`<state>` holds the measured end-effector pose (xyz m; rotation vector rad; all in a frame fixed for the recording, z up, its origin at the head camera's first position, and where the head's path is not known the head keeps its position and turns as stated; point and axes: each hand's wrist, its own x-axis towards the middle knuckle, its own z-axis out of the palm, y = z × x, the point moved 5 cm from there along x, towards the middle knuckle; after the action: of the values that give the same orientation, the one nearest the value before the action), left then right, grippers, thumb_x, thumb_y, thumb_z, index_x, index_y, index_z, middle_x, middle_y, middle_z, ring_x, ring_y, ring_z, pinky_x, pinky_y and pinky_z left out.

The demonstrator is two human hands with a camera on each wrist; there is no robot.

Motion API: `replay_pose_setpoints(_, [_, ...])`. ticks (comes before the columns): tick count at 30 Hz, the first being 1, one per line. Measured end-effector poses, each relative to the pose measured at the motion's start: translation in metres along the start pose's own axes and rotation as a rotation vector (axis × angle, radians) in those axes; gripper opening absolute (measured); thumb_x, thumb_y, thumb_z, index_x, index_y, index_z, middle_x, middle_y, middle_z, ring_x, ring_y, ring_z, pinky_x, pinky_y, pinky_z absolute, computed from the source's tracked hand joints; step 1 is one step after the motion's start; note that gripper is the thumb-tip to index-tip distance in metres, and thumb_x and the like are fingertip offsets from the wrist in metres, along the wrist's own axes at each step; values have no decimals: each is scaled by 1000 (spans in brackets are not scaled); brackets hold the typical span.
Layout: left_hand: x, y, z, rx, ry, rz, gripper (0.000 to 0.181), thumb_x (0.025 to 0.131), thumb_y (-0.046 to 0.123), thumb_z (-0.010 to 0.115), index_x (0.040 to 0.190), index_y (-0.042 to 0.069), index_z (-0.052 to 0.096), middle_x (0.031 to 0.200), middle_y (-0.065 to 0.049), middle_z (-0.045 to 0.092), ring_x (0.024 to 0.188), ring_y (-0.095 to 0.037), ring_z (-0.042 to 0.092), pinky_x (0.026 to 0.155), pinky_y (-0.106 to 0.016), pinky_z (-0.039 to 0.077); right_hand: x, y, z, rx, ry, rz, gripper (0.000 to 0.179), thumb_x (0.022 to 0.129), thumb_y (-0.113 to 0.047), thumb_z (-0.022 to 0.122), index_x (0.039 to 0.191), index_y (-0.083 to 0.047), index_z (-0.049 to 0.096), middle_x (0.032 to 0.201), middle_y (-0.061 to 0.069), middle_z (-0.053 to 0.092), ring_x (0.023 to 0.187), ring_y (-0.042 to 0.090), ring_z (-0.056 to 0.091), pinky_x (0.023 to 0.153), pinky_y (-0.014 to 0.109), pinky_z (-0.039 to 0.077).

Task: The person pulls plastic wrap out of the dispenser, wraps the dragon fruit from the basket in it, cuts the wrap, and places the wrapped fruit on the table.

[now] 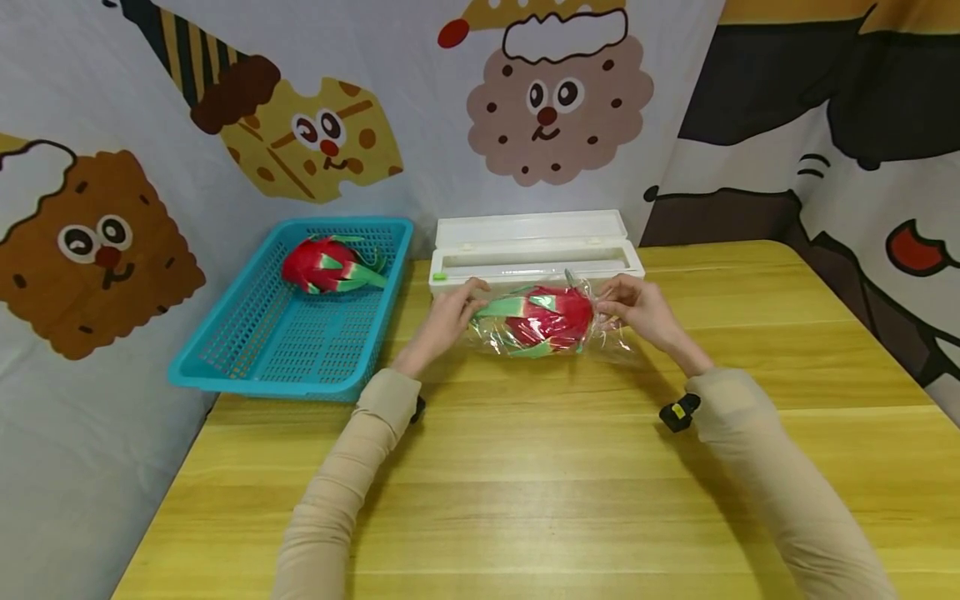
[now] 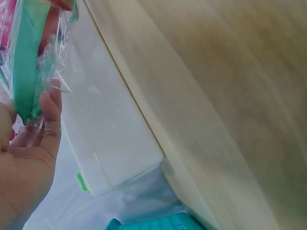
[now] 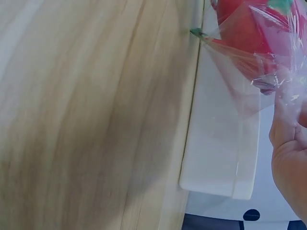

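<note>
A red dragon fruit (image 1: 555, 317) with green scales lies sideways between my hands, wrapped in clear plastic film (image 1: 611, 343). At its green-tipped end, my left hand (image 1: 448, 317) pinches the wrapped tips between thumb and fingers. Around the opposite, rounded end, my right hand (image 1: 648, 313) pinches gathered film, with a loose flap hanging beside it in the right wrist view. Just behind the fruit stands a long white film dispenser box (image 1: 528, 227) with its lid raised. In the left wrist view, green scale tips (image 2: 26, 62) show through the film, while most of the fruit is out of frame.
To the left stands a turquoise plastic basket (image 1: 262, 387) with perforated walls. Inside it lies another dragon fruit (image 1: 322, 265). The wooden table (image 1: 540, 492) extends toward me, and a cartoon-printed cloth (image 1: 420, 108) hangs behind it.
</note>
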<state>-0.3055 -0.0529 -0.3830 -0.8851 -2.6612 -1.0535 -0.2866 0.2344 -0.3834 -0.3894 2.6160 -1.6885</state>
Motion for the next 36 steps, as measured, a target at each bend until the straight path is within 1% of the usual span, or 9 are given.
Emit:
replay_pose_setpoints(4, [1, 0, 0, 27, -9, 6, 19, 98, 17, 51, 99, 4, 66, 80, -10, 68, 62, -13, 52, 62, -25, 48, 0, 0, -1, 0, 0, 27, 20, 90, -3, 61, 102, 12, 62, 74, -15, 67, 65, 2, 64, 62, 29, 59])
replay_pose_setpoints(8, [1, -4, 1, 16, -29, -38, 30, 101, 21, 44, 84, 5, 63, 62, -5, 49, 55, -14, 40, 57, -26, 40, 0, -1, -3, -15, 3, 75, 26, 93, -7, 58, 110, 13, 63, 90, 8, 73, 68, -1, 64, 67, 24, 58])
replay_pose_setpoints(12, [-4, -10, 6, -30, -132, -109, 34, 96, 35, 55, 114, 7, 64, 89, -10, 66, 67, -23, 56, 70, -34, 51, -2, -3, -4, -19, -39, 106, 33, 96, -10, 54, 121, 12, 58, 116, 30, 62, 78, -3, 66, 78, 23, 57])
replay_pose_setpoints(15, [-6, -12, 10, -16, -197, -110, 71, 81, 36, 74, 141, 13, 45, 129, -12, 61, 101, -28, 64, 95, -41, 51, -3, -2, -4, -38, -111, 105, 41, 94, -14, 59, 128, 7, 54, 126, 28, 58, 93, -1, 65, 84, 19, 54])
replay_pose_setpoints(20, [-6, -11, 11, 23, -163, -35, 78, 72, 24, 82, 139, 7, 46, 134, -13, 57, 122, -28, 56, 107, -39, 43, -2, -2, -3, -90, -200, 39, 48, 87, -4, 66, 132, 2, 52, 131, 25, 55, 103, 1, 60, 84, 12, 51])
replay_pose_setpoints(23, [-5, -9, 9, 31, -125, 12, 69, 75, 21, 79, 136, 7, 50, 130, -12, 60, 119, -27, 58, 105, -37, 45, 1, -7, -1, -183, -140, -89, 34, 84, -2, 69, 117, 3, 64, 117, 22, 64, 91, 0, 61, 78, 11, 52])
replay_pose_setpoints(29, [-5, -4, 6, 60, -99, 45, 61, 79, 22, 74, 135, 10, 53, 130, -11, 62, 118, -26, 59, 103, -36, 47, 2, -26, 1, -482, 117, -460, 11, 71, -4, 79, 82, -2, 75, 80, 12, 74, 69, 14, 63, 60, 13, 50])
replay_pose_setpoints(32, [-5, -3, 5, 75, -96, 40, 58, 80, 22, 72, 134, 9, 54, 129, -11, 62, 117, -26, 60, 101, -36, 48, 2, -29, 3, -543, 181, -490, 11, 70, -2, 79, 81, -1, 76, 78, 12, 74, 64, 19, 64, 56, 20, 51])
replay_pose_setpoints(36, [-5, -4, 5, 82, -80, 35, 57, 80, 22, 72, 132, 6, 56, 126, -14, 64, 114, -27, 62, 100, -37, 50, 3, -29, 5, -567, 174, -400, 11, 78, 1, 73, 89, 0, 75, 85, 17, 74, 72, 28, 70, 60, 36, 58])
